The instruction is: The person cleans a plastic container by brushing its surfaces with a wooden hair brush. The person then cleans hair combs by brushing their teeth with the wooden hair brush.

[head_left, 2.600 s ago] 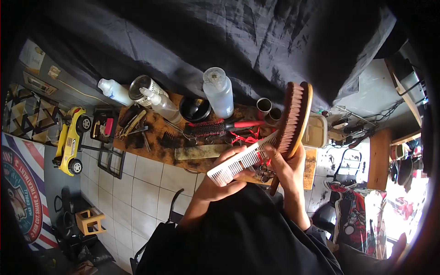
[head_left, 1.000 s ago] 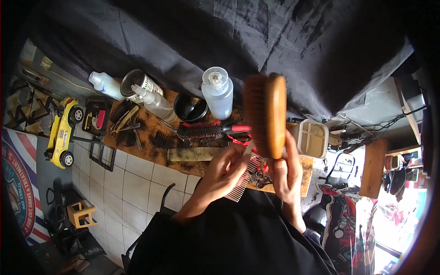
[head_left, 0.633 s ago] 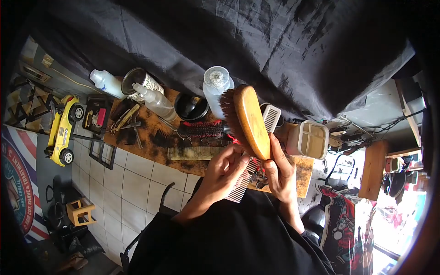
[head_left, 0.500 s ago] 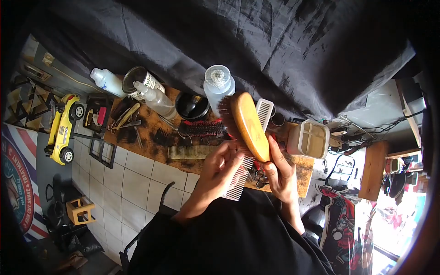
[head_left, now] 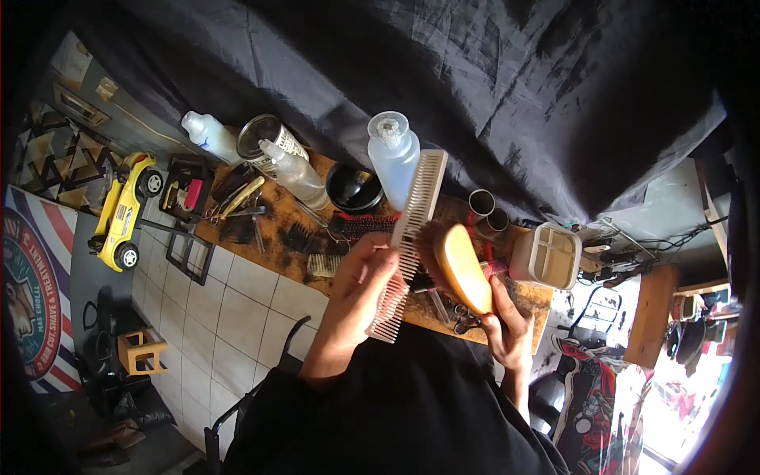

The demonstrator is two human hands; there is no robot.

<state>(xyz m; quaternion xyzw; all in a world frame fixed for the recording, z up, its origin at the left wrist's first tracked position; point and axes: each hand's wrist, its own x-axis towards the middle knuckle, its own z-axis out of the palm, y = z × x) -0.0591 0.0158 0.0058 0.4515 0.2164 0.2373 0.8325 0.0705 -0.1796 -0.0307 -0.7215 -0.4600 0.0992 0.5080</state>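
Note:
My left hand (head_left: 362,291) is closed around the middle of a long pale comb (head_left: 420,194), which stands tilted with its teeth facing right. In my right hand (head_left: 509,323) is a brush with a glossy wooden back (head_left: 463,269), gripped at its lower end. The brush's dark bristles (head_left: 428,252) point left, close beside the comb; whether they touch it I cannot tell. Behind my hands lies a wooden tabletop (head_left: 277,265) with dark hair or grime on it. Partly hidden behind my left hand is another comb (head_left: 323,264), lying flat.
A clear bottle (head_left: 393,158), a spray bottle (head_left: 294,176), a black bowl (head_left: 353,188) and a tin (head_left: 271,141) line the back. A divided container (head_left: 548,257) and dark cups (head_left: 480,204) stand right. Scissors (head_left: 465,319) lie near the front edge; a yellow toy car (head_left: 127,212) is left.
The brush has moved down and right, away from my left hand. The comb, partly covered by the brush before, now shows along its upper length. The view has shifted slightly.

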